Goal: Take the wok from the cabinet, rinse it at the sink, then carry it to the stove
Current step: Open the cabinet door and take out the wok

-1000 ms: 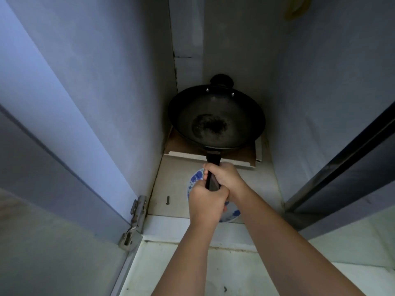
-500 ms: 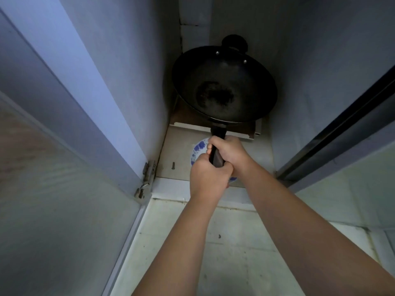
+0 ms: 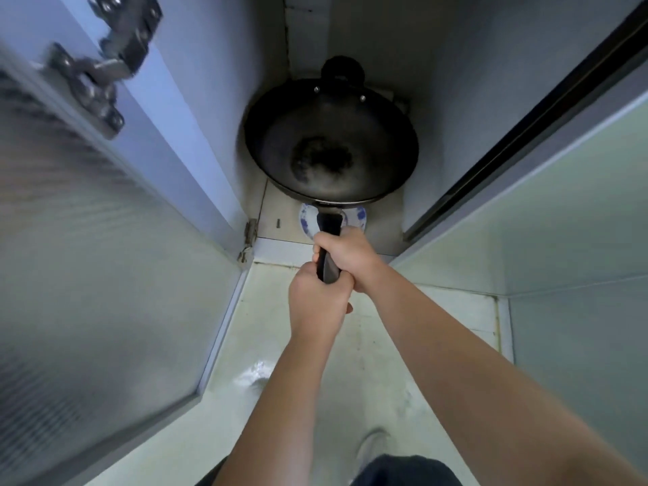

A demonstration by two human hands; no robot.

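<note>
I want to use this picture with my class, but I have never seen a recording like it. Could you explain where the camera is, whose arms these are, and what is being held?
There is no machine here. The camera sits on a person's head and looks forward and down, so the two bare arms are the wearer's own. Both hands grip the long black handle of a dark wok: the right hand nearer the pan, the left hand at the handle's end. The wok is empty and lies inside an open low cabinet, whose doors swing out on either side. Under the handle a blue-and-white plate rests on the cabinet floor. Below is a pale tiled floor.
</note>
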